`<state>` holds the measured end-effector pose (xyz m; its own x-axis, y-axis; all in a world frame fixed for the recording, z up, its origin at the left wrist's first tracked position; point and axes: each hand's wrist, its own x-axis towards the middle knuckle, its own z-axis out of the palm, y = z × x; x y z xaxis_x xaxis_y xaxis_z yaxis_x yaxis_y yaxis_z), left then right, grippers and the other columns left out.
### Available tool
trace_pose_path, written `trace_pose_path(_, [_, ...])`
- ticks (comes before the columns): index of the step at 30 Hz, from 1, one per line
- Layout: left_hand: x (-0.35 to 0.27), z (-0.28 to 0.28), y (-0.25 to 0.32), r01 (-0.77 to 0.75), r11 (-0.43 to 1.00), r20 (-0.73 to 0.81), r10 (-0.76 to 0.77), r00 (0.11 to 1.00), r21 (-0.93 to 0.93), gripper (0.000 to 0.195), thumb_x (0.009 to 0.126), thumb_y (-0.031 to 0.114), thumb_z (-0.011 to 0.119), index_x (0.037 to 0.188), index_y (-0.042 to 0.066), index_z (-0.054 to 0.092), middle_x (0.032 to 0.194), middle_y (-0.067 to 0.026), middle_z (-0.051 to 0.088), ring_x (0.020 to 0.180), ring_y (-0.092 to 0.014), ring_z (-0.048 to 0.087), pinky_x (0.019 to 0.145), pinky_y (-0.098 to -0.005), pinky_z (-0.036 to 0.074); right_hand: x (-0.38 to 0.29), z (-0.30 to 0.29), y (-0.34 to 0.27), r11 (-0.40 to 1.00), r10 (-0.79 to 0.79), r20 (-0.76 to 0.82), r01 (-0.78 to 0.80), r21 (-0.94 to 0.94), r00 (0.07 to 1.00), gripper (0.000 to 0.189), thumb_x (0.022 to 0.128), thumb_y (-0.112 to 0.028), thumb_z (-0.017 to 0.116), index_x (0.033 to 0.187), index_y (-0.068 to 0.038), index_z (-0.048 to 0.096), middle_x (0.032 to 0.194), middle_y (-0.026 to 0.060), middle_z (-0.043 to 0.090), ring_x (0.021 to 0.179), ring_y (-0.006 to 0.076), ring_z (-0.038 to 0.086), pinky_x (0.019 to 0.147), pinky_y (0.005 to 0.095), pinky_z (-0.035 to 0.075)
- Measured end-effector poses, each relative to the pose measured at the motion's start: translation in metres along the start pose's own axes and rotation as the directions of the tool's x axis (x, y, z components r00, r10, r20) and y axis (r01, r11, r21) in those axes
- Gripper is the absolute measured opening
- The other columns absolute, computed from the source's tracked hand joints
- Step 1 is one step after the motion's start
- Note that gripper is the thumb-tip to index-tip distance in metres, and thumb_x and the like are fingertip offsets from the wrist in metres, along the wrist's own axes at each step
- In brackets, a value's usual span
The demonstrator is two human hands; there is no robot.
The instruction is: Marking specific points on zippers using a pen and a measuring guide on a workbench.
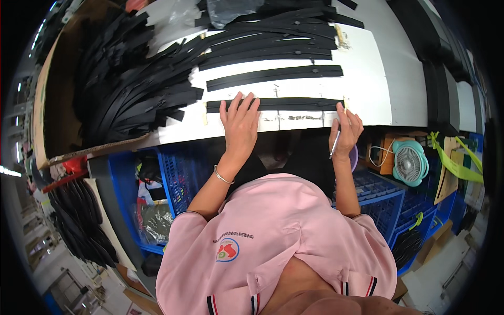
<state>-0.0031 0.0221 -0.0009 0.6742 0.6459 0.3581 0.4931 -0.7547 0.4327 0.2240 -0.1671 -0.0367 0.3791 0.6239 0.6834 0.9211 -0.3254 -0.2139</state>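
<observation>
A black zipper strip (291,104) lies flat along the near part of a white board (370,78) that bears dark marks. My left hand (241,120) rests with spread fingertips on the strip's left part. At the strip's right end, my right hand (346,130) touches it with a fingertip and holds a slim white pen (335,145) pointing back towards me. Another black zipper strip (275,78) lies just beyond, with a small slider on its right part. Farther off, many more black strips (271,51) lie side by side and overlapping.
A cardboard box (51,98) heaped with black strips (118,71) stands at the left. Clear plastic bags (232,10) lie at the far side. Below the table edge are blue plastic crates (169,185) and, at the right, a small turquoise fan (410,162) beside a yellow-green strap (453,165).
</observation>
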Motion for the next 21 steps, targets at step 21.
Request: trace_pose_path(21, [-0.058, -0.033, -0.039, 0.220, 0.975, -0.032, -0.220, 0.975, -0.011, 0.060, 0.092, 0.036, 0.076, 0.146, 0.016, 0.060, 0.156, -0.0081, 0.049, 0.150, -0.027, 0.039, 0.122, -0.0595, 0.003, 0.023, -0.012, -0.020, 0.997, -0.002, 0.101, 0.010, -0.078, 0.995, 0.035, 0.092, 0.001, 0.071, 0.127, -0.004, 0.069, 0.114, 0.0069, 0.075, 0.107, 0.0246, 0.065, 0.104, 0.0428, 0.047])
